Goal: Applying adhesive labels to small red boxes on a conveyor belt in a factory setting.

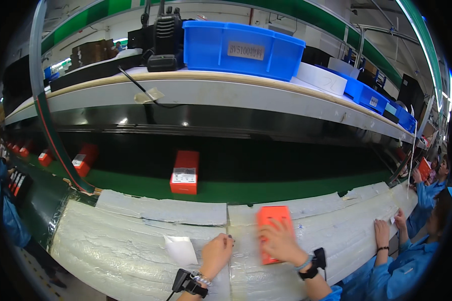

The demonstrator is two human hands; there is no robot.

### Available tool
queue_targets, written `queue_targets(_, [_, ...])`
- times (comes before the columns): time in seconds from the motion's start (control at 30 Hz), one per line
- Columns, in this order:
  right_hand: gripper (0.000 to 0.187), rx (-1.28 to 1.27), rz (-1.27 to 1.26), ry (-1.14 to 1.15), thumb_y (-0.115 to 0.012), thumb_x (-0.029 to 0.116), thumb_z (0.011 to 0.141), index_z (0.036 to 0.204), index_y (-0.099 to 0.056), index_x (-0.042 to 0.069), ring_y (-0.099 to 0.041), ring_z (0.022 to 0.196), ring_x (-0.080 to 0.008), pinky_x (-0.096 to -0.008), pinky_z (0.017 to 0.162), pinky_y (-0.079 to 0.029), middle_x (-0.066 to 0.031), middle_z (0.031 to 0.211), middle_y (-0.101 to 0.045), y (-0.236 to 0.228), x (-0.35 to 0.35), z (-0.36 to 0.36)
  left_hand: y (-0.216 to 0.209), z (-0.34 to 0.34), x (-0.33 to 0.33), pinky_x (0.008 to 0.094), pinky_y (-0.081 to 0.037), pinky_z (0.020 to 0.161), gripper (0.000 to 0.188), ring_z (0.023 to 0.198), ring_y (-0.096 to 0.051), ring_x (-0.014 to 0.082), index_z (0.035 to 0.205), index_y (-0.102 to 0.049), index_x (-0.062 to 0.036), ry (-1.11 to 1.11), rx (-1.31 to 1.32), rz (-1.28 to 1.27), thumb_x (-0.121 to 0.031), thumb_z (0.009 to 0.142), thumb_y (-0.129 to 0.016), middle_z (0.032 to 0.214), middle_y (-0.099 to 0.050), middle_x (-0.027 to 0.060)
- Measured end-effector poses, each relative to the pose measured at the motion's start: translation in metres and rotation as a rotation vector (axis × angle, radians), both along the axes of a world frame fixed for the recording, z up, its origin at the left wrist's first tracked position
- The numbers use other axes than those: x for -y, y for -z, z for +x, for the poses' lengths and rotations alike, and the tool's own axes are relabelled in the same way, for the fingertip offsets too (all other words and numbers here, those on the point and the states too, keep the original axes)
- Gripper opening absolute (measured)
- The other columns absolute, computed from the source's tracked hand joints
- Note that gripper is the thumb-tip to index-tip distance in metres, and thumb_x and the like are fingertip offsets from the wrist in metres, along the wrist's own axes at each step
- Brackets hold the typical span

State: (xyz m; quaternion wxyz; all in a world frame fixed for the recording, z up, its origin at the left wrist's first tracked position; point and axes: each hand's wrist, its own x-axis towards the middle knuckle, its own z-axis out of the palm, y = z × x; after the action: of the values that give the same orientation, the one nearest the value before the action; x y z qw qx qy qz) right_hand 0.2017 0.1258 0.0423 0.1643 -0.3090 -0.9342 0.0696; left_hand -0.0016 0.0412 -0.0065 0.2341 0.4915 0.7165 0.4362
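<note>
My right hand (281,242) lies over an orange-red box (273,215) on the wrapped worktop, its fingers across the upper face and a little smeared by motion. The box's lower part is partly covered by that hand. To the left of it, my left hand (216,255) is closed, fingertips pinched together just above the worktop. Whatever sits between those fingertips is too small to make out. A white piece of paper or pouch (181,250) rests beside my left wrist.
Beyond the plastic-covered worktop (135,236) runs a green conveyor belt (236,188) carrying a red box with a white label (185,173) and several more leftward. A shelf above holds a blue bin (241,47) and a black two-way radio (165,37). Co-workers in blue sit at right.
</note>
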Motion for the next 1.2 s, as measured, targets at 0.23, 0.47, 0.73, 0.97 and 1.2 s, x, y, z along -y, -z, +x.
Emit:
queue_targets(0.23, [0.025, 0.209, 0.241, 0.55, -0.063, 0.009, 0.074, 0.098, -0.065, 0.011, -0.042, 0.123, -0.0366, -0.0648, 0.107, -0.02, -0.0102, 0.111, -0.056, 0.022, -0.066, 0.131, 0.007, 0.01, -0.029, 0.042, -0.05, 0.06, 0.023, 0.067, -0.066, 0.0315, 0.084, -0.065, -0.0087, -0.004, -0.2, 0.004, -0.029, 0.089, -0.056, 0.074, -0.068, 0.0113])
queue_targets(0.47, [0.043, -0.177, 0.069, 0.109, -0.066, 0.013, 0.077, 0.118, -0.056, 0.008, -0.053, 0.104, -0.0355, -0.0481, 0.092, -0.042, -0.0154, 0.117, -0.052, 0.009, -0.078, -0.019, -0.001, 0.011, -0.028, 0.0409, -0.05, 0.059, 0.022, 0.067, -0.066, 0.0299, 0.085, -0.065, -0.0078, 0.011, -0.052, 0.047, -0.028, 0.089, -0.057, 0.075, -0.068, 0.0109])
queue_targets(0.73, [0.074, -0.15, -0.019, 0.153, -0.066, 0.042, 0.08, 0.134, -0.04, -0.001, -0.054, 0.104, -0.0397, -0.0522, 0.082, -0.049, -0.0167, 0.134, -0.041, 0.028, -0.082, -0.231, 0.013, 0.008, -0.028, 0.0483, -0.05, 0.061, 0.026, 0.069, -0.065, 0.0383, 0.085, -0.065, -0.0055, -0.009, -0.17, 0.079, -0.03, 0.084, -0.06, 0.074, -0.067, 0.0174])
queue_targets(0.97, [0.066, -0.129, 0.19, 0.477, -0.064, 0.052, 0.073, 0.11, -0.057, -0.002, -0.056, 0.093, -0.0339, -0.0443, 0.07, -0.052, -0.0147, 0.117, -0.051, 0.029, -0.104, -0.263, 0.011, 0.007, -0.03, 0.0486, -0.049, 0.06, 0.022, 0.069, -0.063, 0.0399, 0.084, -0.062, -0.0018, 0.069, -0.177, 0.09, -0.024, 0.084, -0.061, 0.078, -0.066, 0.0192])
queue_targets(1.2, [0.072, -0.217, 0.137, 0.345, -0.067, 0.049, 0.069, 0.119, -0.055, -0.001, -0.059, 0.083, -0.0386, -0.0464, 0.068, -0.054, -0.0186, 0.12, -0.053, 0.004, -0.078, -0.169, 0.027, -0.008, -0.036, 0.0367, -0.05, 0.061, 0.028, 0.064, -0.064, 0.0227, 0.116, -0.041, -0.0032, -0.11, 0.232, 0.14, -0.023, 0.097, -0.045, 0.077, -0.063, 0.0107])
